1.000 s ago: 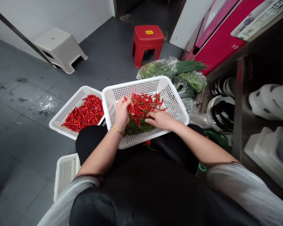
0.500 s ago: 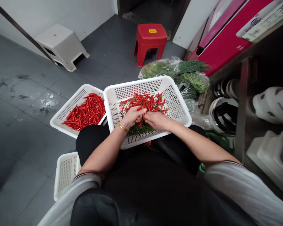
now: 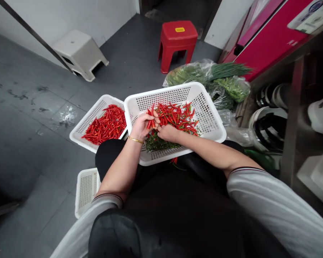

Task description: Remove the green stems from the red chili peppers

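Note:
A white perforated basket (image 3: 214, 125) rests across my lap, holding red chillies (image 3: 177, 116) with green stems (image 3: 160, 143) piled along the near side. My left hand (image 3: 144, 125), with a gold bangle at the wrist, is closed around a few red chillies (image 3: 151, 120) over the basket's left half. Close beside it, my right hand (image 3: 168, 133) is closed with its fingertips by the left fingers; whatever it pinches is hidden. To the left, a second white basket (image 3: 79, 133) holds a heap of red chillies (image 3: 106, 123).
Another white basket (image 3: 87, 186) stands low at the left. Bagged green vegetables (image 3: 191, 73) lie beyond my lap basket. A red stool (image 3: 179, 34) and a beige stool (image 3: 76, 48) stand farther off. Shelves with containers (image 3: 269, 125) line the right.
My left hand has shifted left and turned up, now showing chillies upright in its fingers. My right hand has drawn slightly left and nearer to me. The whole view has shifted a little.

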`<state>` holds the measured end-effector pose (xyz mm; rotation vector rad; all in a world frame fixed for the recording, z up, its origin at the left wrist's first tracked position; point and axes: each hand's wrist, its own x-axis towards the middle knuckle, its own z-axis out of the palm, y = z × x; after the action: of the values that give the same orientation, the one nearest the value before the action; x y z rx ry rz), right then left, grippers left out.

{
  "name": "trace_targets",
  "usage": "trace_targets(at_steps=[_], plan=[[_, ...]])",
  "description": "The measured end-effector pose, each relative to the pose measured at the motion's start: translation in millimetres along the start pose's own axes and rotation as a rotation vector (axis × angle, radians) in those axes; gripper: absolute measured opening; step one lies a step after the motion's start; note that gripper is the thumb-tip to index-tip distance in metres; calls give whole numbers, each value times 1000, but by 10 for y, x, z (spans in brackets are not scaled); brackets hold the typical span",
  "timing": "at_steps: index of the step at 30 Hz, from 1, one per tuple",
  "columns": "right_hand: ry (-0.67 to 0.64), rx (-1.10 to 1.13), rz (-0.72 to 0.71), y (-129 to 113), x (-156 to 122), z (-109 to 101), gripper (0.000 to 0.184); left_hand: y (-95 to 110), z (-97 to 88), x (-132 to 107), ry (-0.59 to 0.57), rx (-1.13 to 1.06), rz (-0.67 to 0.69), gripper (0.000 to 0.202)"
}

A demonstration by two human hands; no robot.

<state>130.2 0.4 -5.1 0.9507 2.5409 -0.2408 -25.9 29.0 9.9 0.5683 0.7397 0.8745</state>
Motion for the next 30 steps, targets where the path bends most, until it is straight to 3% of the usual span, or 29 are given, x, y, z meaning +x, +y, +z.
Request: trace_targets(at_steps=[3,5,8,10,12,15,16,18,21,23,26,30], plan=[[163,210,121,197,-131,-136,27,-35,40,-5,3,43,16,15],[310,513,211,336,-288,-229,21,-57,81,7,33,112,40,20],[467,1060,199,394,-443,-267,20,-89,150,14,-3,252,-31,28],[546,1251,187,346,-470,-231,20,-115,189,0,-82,334,-118,28],[641,1189,238,296,-472,-187,19,-143,212,-26,-148,379,-184,27],[707,838,338,295,-496,-131,23,-170,204,-52,-176,357,-239,27],[655,718,347,302,-507,-106,25,-167,189,-53,-157,330,-229,26],[429,500,301,286,-510,-32,28,-138,148,-44,-100,259,-142,23],[24,194,61,153,-416,118,29,-61,93,-32,-122,177,14,19],[-77,61,-92,64,-309,193,31,-24,82,-43,-191,166,50,19],[36,82,-154,102,-222,193,26,-18,88,-70,-224,204,14,22],[382,507,89,356,-362,41,23,-61,113,-55,-100,354,1,27]])
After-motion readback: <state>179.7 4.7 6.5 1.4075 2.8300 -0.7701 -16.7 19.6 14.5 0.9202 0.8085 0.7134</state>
